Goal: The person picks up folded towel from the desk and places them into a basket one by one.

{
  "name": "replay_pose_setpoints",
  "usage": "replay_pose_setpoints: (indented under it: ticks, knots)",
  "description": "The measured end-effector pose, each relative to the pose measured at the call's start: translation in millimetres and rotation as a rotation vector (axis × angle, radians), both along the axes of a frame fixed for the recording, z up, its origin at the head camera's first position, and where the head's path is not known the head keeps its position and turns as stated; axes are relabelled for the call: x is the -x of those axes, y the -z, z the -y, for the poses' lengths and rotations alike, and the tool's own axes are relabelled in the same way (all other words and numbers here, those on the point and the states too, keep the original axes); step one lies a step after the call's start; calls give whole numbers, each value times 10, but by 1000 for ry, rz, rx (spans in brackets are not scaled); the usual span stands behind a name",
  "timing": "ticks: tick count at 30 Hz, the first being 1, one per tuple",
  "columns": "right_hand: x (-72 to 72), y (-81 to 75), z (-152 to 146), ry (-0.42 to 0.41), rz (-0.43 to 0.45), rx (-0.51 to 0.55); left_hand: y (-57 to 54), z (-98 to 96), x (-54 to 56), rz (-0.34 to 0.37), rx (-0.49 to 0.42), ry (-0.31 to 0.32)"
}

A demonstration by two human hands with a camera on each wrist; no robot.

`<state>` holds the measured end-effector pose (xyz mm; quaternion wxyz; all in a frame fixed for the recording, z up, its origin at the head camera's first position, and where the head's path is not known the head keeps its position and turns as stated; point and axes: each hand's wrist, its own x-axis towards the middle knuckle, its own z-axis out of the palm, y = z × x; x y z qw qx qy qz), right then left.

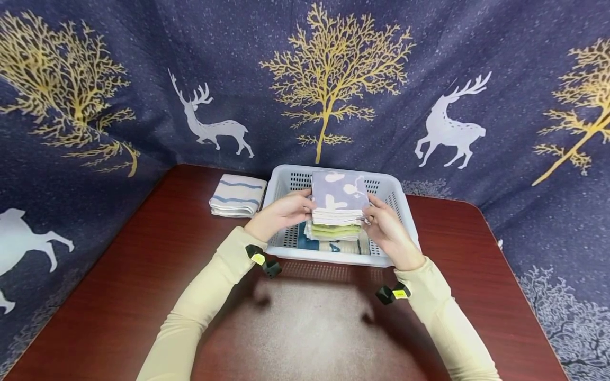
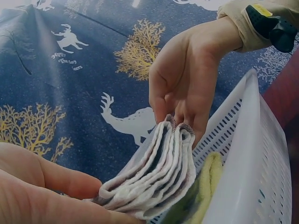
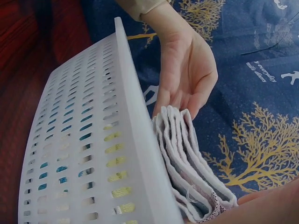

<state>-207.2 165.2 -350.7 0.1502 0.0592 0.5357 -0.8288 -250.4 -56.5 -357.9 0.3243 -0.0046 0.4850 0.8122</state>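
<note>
Both hands hold a folded purple-grey towel with white shapes [image 1: 339,191] above the blue-grey plastic basket [image 1: 329,258]. The left hand [image 1: 287,210] grips its left side, and the right hand [image 1: 388,227] grips the opposite side. Its stacked white edges show between the two hands in both wrist views. Directly beneath it in the head view are folded yellow-green cloth layers [image 1: 335,230]. In the left wrist view a yellow-green towel [image 2: 211,179] lies inside the basket, apart from the held one. Blue and beige folded cloth [image 1: 339,246] lies lower in the basket, partly covered.
A folded white towel with blue stripes [image 1: 238,194] lies on the dark red table [image 1: 190,233], just left of the basket. Behind the table hangs a dark blue curtain [image 1: 267,106] with deer and trees. The basket's perforated walls rise around the stacked cloths.
</note>
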Motion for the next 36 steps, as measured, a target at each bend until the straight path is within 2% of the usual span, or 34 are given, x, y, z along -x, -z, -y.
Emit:
replay_pose_setpoints:
  ticks: [7,13,18,21,25,28,36]
  knots:
    - [42,49,19,29,49,-25,42,56,-46,-14,135,-29]
    - [63,96,56,40,69,-52,87,14,-21,14,79,-51]
    - [78,143,53,43,79,-54,134,19,-7,-52,98,-19]
    - [95,176,53,33,64,-64,147,25,-9,-59,109,-10]
    - [100,204,49,26,40,-71,134,-14,2,-10,119,-44]
    - [97,209,44,24,59,-66,128,-24,-4,10,121,-56]
    - [68,193,34,12,136,-41,124,5,-37,43,110,-37]
